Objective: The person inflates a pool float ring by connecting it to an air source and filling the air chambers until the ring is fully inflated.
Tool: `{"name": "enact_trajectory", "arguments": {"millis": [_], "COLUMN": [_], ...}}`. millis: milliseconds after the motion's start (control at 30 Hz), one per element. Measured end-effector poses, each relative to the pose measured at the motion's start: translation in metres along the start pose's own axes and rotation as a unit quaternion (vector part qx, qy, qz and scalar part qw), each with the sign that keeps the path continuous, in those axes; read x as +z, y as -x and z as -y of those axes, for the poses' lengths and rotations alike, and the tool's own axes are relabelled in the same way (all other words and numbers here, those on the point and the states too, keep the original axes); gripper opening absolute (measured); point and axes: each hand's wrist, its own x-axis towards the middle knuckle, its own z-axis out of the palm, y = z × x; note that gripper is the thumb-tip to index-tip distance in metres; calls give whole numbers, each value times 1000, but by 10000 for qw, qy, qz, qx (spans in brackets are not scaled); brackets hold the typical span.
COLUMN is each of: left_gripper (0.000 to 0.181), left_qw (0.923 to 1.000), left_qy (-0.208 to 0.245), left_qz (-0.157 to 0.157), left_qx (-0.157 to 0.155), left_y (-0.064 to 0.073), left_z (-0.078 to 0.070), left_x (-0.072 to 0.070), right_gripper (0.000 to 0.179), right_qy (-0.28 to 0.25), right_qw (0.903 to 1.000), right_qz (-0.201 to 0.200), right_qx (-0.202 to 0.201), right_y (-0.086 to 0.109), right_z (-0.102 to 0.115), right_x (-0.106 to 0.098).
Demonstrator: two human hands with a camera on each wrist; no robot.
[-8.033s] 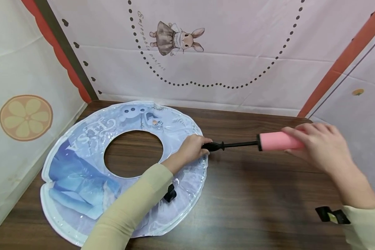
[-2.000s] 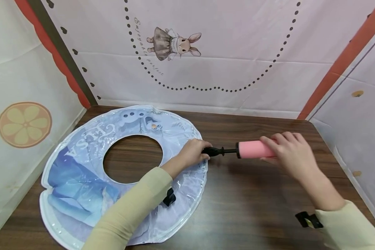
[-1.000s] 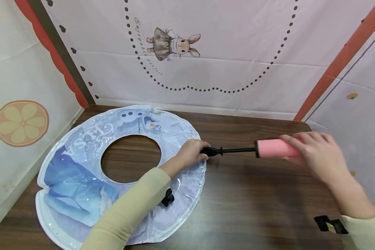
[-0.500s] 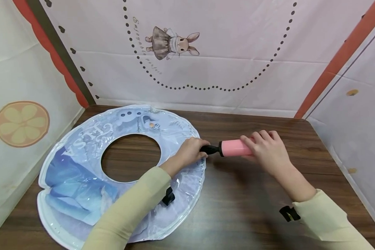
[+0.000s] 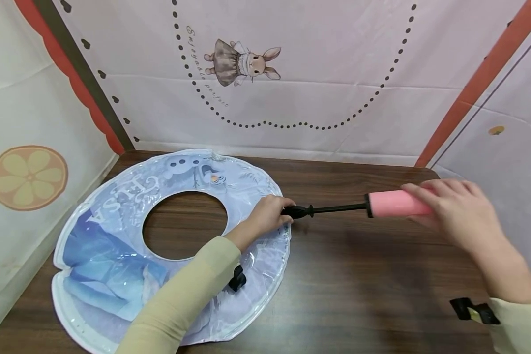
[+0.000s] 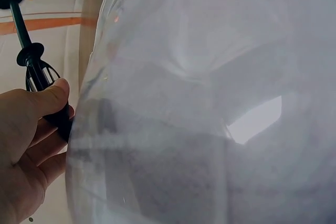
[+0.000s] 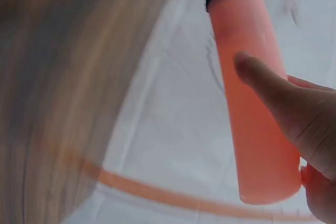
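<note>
A pink hand pump (image 5: 391, 203) with a black rod is stretched out level above the table, its rod drawn far out of the barrel. My right hand (image 5: 462, 211) grips the pink barrel; the right wrist view shows the thumb lying along the barrel (image 7: 257, 114). At the other end, my left hand (image 5: 267, 214) pinches the pump's black handle (image 6: 39, 77) between thumb and fingers, at the right edge of a blue swim ring (image 5: 110, 260). The ring is partly filled, with a creased rim and printed figures. Where the pump's tip meets the ring is hidden by the left hand.
The ring lies on a dark brown wooden table (image 5: 336, 295). Printed cloth walls (image 5: 336, 59) close in the back and both sides. A black strap piece (image 5: 474, 310) is attached near the right sleeve, and another near the left.
My right hand has slid the barrel left until the rod was nearly all in, then back right, drawing the rod out again. My left hand stays at the ring's edge.
</note>
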Motion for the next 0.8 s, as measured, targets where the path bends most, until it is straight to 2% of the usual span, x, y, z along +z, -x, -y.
{"name": "enact_trajectory", "arguments": {"millis": [67,133,200,300,367,533,667,800], "left_gripper": [32,32,33,33,33,32,31,32], "left_qw": [10000,10000,9999,9996,9994,9996,9999,9999], "left_qy": [1,-17,-79,-128,-147,-89,-37,35], "left_qz": [-27,-45,-57,-79,-94,-65,16,125], "left_qx": [-18,21,102,255,304,253,128,0], "left_y": [0,0,-1,-1,-2,-2,-2,-2], "left_z": [0,-1,-2,-5,-5,-6,-6,-6], "left_x": [1,1,2,3,3,2,1,-2], "right_gripper": [79,58,44,58,56,58,59,60], "right_qy": [83,102,93,88,154,244,204,51], "right_qw": [9999,9999,9998,9986,9974,9963,9964,9971], "right_qz": [-53,9,88,59,-80,-164,-105,-107], "right_qx": [118,68,-141,-526,-703,-807,-812,-753], "right_y": [4,3,-4,-20,-30,-45,-45,-38], "right_z": [-5,-3,7,28,41,61,65,56], "right_x": [-3,-2,7,24,35,51,53,49]}}
